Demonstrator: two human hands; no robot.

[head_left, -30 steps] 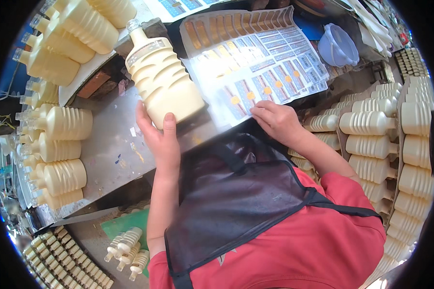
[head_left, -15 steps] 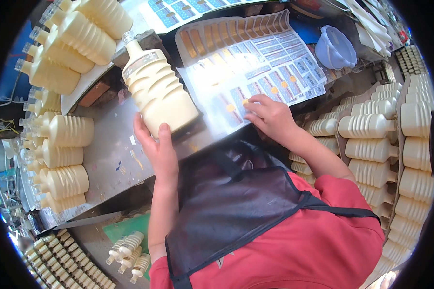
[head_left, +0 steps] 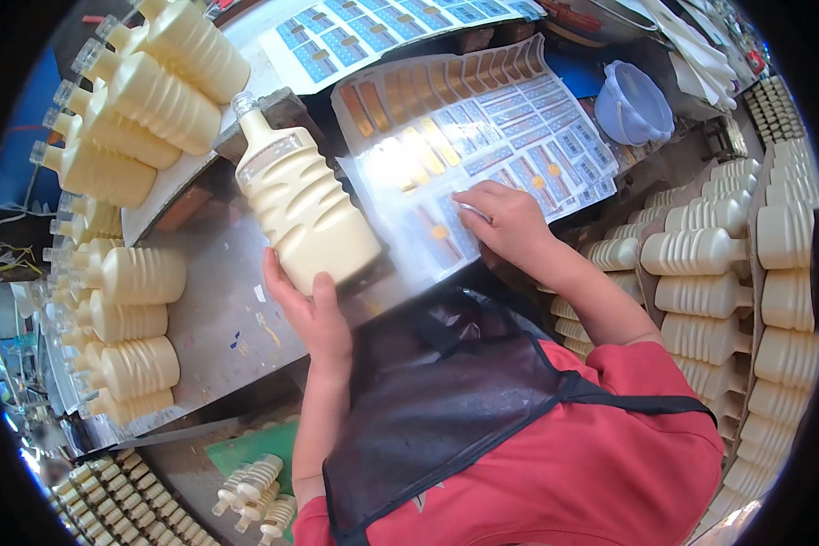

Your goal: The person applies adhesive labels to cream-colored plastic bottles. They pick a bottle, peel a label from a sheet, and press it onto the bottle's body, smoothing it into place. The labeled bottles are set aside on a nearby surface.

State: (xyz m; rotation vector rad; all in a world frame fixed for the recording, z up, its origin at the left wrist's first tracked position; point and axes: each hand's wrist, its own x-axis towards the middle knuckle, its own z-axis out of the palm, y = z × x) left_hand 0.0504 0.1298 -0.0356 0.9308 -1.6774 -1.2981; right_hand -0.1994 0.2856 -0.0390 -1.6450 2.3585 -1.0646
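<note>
A cream ribbed bottle [head_left: 314, 214] with a clear threaded neck leans at a slant over the metal worktop, neck pointing away to the left. My left hand [head_left: 314, 309] grips its base, thumb on one side and fingers on the other. Over the near part of a sheet of blue, white and gold stickers [head_left: 555, 118], my right hand [head_left: 514, 223] is closed in a pinch. Something thin and pale shows at its fingertips, too small to name. Glare washes out part of the sheet around the gold stickers.
Several cream bottles [head_left: 141, 273] lie stacked along the worktop's left side, and more [head_left: 155, 100] at the upper left. Another sticker sheet [head_left: 337, 41] lies at the back. A pale blue bucket [head_left: 632, 105] stands at the far right. Rows of bottles [head_left: 701, 250] fill the right side.
My right hand has shifted slightly left and its fingers have closed into a pinch above the sheet. The bottle stays in my left hand, and the whole view has shifted a little.
</note>
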